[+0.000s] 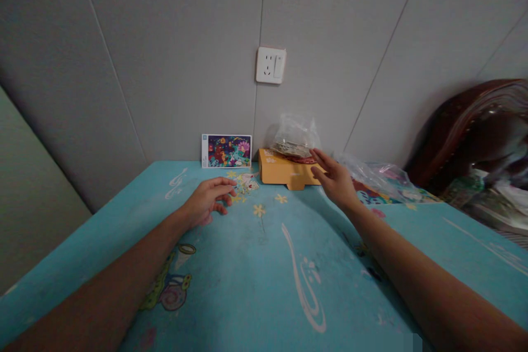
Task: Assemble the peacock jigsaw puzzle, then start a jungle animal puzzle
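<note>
My left hand (pixel 212 198) hovers over or rests on the blue patterned cloth, its fingers loosely curled and apart, with nothing in them. My right hand (pixel 334 176) reaches towards the right end of a yellow box (pixel 274 171), fingers stretched out. Its fingertips are close to a clear plastic bag (pixel 296 131) of flat pieces lying on the box; whether they touch it I cannot tell. A colourful picture card (pixel 229 151) leans upright against the wall, left of the box.
The blue cloth (pixel 247 275) covers the table up to the grey wall (pixel 185 55). Behind my right hand lies a clear plastic wrapper (pixel 373 173) beside a colourful printed sheet (pixel 367 196). A socket (pixel 270 65) is on the wall. A dark brown leather chair (pixel 466 115) stands at the right.
</note>
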A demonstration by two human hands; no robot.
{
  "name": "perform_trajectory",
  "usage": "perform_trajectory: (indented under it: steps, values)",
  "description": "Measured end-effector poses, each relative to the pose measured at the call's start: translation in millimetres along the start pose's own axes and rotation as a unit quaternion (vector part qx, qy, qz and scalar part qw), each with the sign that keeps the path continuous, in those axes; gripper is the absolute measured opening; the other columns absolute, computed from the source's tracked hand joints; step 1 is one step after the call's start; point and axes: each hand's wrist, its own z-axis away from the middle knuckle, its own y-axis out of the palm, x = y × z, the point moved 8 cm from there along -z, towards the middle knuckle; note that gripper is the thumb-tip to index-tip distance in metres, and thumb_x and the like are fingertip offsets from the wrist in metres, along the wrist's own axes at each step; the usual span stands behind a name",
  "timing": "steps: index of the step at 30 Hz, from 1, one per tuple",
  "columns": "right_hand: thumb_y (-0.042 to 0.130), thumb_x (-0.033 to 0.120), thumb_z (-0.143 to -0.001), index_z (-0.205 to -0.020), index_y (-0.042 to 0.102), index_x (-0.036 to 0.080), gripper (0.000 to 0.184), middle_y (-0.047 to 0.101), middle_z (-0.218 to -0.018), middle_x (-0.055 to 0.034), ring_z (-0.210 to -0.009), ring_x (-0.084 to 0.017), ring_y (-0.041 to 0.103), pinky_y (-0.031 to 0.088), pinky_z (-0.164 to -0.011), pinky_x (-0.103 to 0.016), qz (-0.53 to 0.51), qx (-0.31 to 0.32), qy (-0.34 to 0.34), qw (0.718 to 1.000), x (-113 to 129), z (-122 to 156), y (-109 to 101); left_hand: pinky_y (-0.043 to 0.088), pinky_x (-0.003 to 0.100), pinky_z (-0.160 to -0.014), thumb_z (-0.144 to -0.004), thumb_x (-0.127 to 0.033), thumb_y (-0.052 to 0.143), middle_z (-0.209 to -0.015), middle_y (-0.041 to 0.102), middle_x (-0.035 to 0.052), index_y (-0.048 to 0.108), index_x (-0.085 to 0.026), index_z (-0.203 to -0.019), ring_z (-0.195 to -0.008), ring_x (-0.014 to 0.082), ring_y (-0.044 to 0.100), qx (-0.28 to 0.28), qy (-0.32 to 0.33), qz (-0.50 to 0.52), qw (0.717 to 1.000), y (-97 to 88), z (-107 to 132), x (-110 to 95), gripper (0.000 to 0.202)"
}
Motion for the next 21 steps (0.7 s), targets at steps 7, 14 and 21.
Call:
perform_trajectory:
  steps: [7, 14, 21]
  values:
    - [0.055, 0.022, -0.089, -0.143, 0.044, 0.024, 0.054, 0.054, -0.139, -0.0076, -0.132, -0.025, 0.047, 0.034, -0.113, -0.048, 0.105, 0.025, -0.225, 0.968, 92, 30, 21, 0.048, 0.02, -0.045, -0.07, -0.033, 0.076, -0.09, 0.065, 0.0095, 0.061, -0.015, -0.111, -0.071, 0.0169, 0.062, 0.022, 0.043, -0.099, 0.994, 6.6, 3, -3, 0.047]
    - [0.053, 0.027, -0.09, -0.111, 0.068, 0.02, 0.027, 0.074, -0.07, -0.0029, -0.056, -0.015, 0.069, 0.057, -0.056, -0.025, -0.111, 0.156, -0.181, 0.965, 125, 65, 54, 0.053, 0.025, -0.069, -0.051, -0.012, 0.083, -0.124, 0.056, 0.012, 0.038, -0.027, -0.141, -0.097, 0.0218, 0.061, 0.032, 0.135, -0.151, 0.979, 17.6, 6, -9, 0.102]
    - [0.056, 0.04, -0.084, -0.089, 0.071, 0.016, 0.029, 0.07, -0.073, -0.0058, -0.052, -0.015, 0.059, 0.043, -0.051, -0.027, 0.098, 0.087, 0.09, 0.987, 32, 35, 48, 0.049, 0.024, -0.059, -0.058, -0.011, 0.067, -0.106, 0.066, 0.0077, 0.058, -0.022, -0.12, -0.085, 0.0215, 0.063, 0.057, 0.118, -0.084, 0.988, 16.2, 8, -10, 0.064]
